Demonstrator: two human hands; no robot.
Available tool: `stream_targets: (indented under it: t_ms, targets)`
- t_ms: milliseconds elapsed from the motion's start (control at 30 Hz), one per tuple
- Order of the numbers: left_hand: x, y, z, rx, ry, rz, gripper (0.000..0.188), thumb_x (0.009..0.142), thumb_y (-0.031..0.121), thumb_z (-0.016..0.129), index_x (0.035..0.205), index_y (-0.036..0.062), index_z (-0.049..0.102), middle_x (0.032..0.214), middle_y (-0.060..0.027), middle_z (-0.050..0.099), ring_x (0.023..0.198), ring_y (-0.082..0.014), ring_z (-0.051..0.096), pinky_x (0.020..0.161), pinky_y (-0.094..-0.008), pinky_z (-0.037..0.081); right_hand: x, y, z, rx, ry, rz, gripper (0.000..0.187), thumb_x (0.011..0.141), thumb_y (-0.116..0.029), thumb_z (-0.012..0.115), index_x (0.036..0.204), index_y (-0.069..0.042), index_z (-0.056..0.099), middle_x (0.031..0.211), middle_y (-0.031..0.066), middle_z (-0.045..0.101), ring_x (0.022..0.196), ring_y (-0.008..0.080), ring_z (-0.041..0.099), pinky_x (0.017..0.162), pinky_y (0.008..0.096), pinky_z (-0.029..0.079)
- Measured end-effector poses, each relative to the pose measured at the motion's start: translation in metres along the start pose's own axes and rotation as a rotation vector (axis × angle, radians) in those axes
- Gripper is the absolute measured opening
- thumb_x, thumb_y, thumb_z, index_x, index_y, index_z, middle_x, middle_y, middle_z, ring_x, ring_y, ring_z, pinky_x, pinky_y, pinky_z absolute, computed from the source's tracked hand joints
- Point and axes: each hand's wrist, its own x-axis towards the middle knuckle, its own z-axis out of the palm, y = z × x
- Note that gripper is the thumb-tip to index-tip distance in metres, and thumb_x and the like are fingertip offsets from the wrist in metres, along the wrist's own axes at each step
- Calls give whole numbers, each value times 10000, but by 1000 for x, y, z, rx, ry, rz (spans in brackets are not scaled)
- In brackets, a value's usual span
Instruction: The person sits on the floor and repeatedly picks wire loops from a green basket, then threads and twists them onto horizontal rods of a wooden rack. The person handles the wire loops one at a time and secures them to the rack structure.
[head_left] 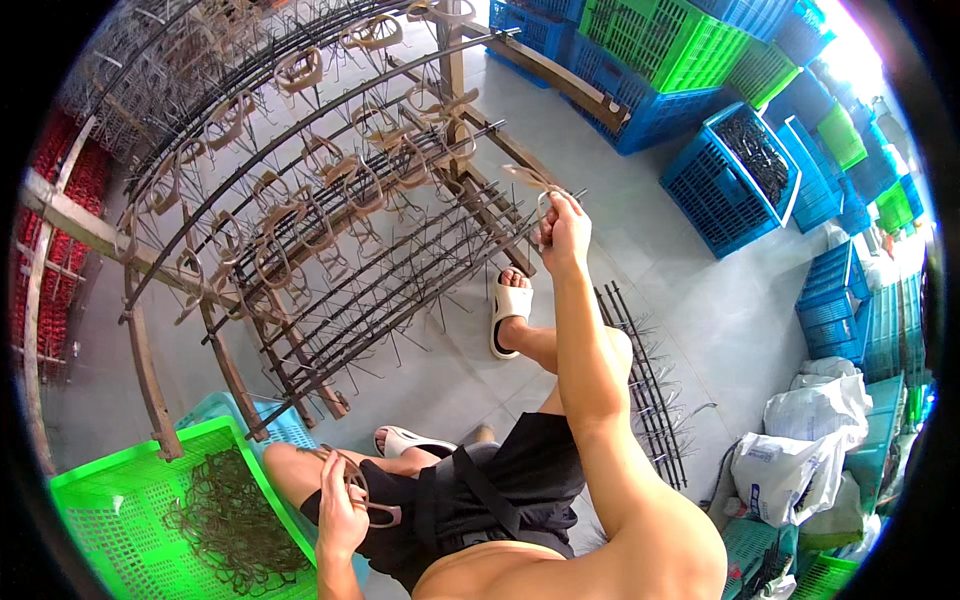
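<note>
My right hand [565,232] reaches forward, fingers pinched on a beige-brown eyeglass frame [528,178] at the right end of a rack. Rods on this rack [385,318] bristle with thin wire hooks. Several similar frames hang from the upper rods, among them one brown frame [300,70]. My left hand [343,512], low by my thigh, is closed on another eyeglass frame [384,516]; its fingers hide part of it. Left of that hand, a bright green basket [95,505] holds a tangled heap of dark brown frames [235,520].
A light blue basket [285,425] sits behind the green one. Wooden bars [150,365] support the rack. More hooked rods [645,390] lie on the floor at right. Blue crate [715,185], stacked crates [650,45] and white bags [790,465] line the right side. Red items hang far left.
</note>
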Motion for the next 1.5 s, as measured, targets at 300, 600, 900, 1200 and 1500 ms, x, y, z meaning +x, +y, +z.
stream_targets:
  t_ms: [300,600,900,1200,1500]
  targets:
    - [-13,-13,-22,300,62,-44,135,834,43,529,940,-36,501,1115,-259,523,930,-421,547,741,-432,478,-6,-7,5,-175,-81,42,144,865,-96,530,944,7,592,561,-20,411,388,70,366,347,245,323]
    - [0,-3,8,-460,269,-358,75,910,84,523,893,12,531,625,-20,533,490,-74,485,462,-222,435,-7,2,7,-131,-78,13,163,876,-115,528,953,-6,621,513,-27,431,373,54,365,336,231,317]
    - [1,-2,22,-1076,252,-361,195,807,163,693,864,27,565,641,-44,560,595,-139,550,643,-275,474,-15,9,22,-245,-77,9,170,883,-122,539,977,-7,621,524,-50,413,384,35,341,344,202,274]
    - [3,0,35,-1576,127,-347,202,812,201,685,910,44,603,673,-23,535,609,-123,499,580,-298,470,-16,16,22,-385,12,-118,187,881,-137,529,938,4,637,501,-33,424,368,56,361,342,234,309]
    - [6,4,37,-1522,100,-411,176,802,71,636,972,35,604,703,-52,567,604,-146,511,594,-329,494,-16,18,16,-406,-49,-120,199,879,-136,555,985,10,637,513,-47,415,368,41,342,323,217,284]
